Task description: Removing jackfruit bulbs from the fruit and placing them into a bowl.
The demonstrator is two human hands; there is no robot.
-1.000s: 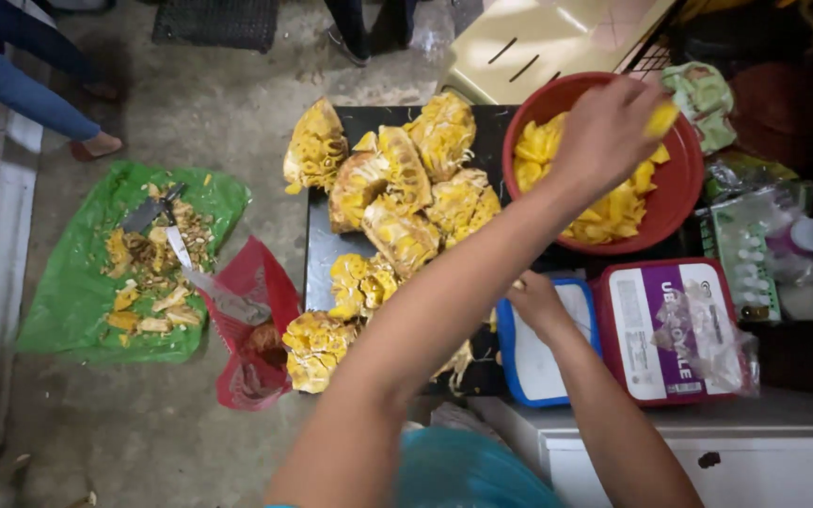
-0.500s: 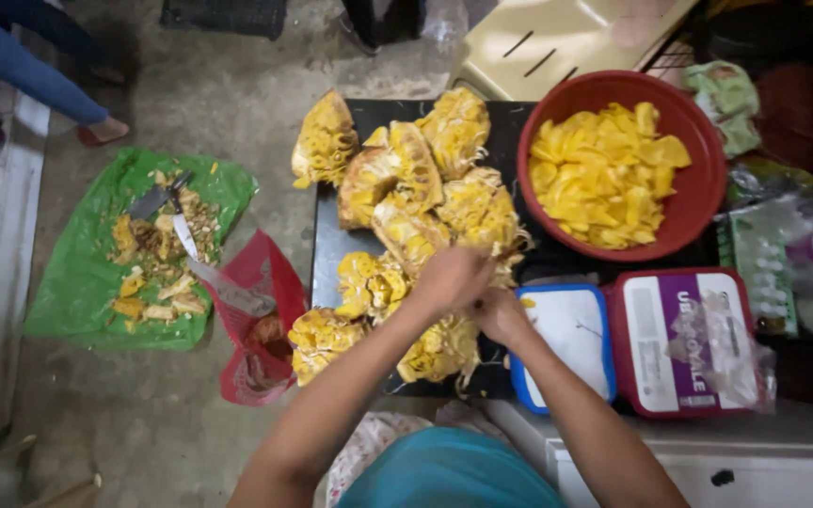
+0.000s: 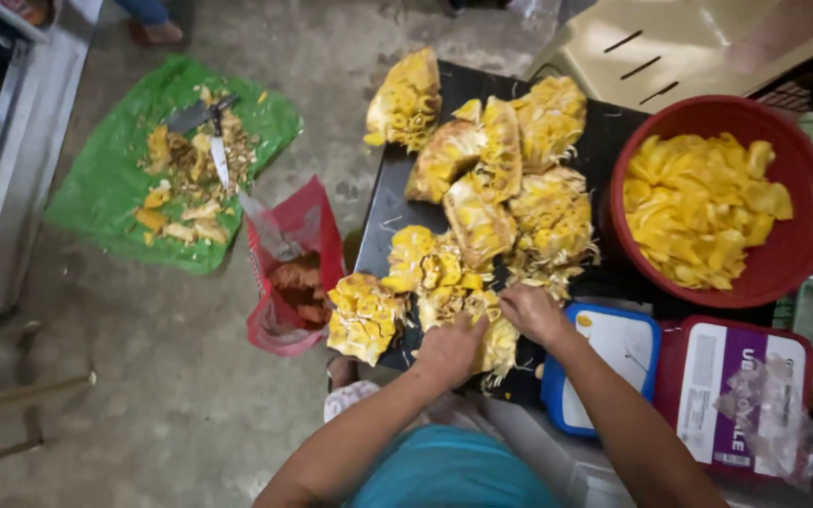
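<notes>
Underfoot, bare concrete floor; black tray under jackfruit chunks.

Black tray bearing jackfruit pieces; floor under green sheet.

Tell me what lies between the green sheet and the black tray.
In the head view, a red plastic bag on bare concrete floor sits between green sheet and black tray.

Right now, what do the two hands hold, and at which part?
Both the left hand and the right hand grip one jackfruit chunk at its near edge, one hand on each side.
</notes>
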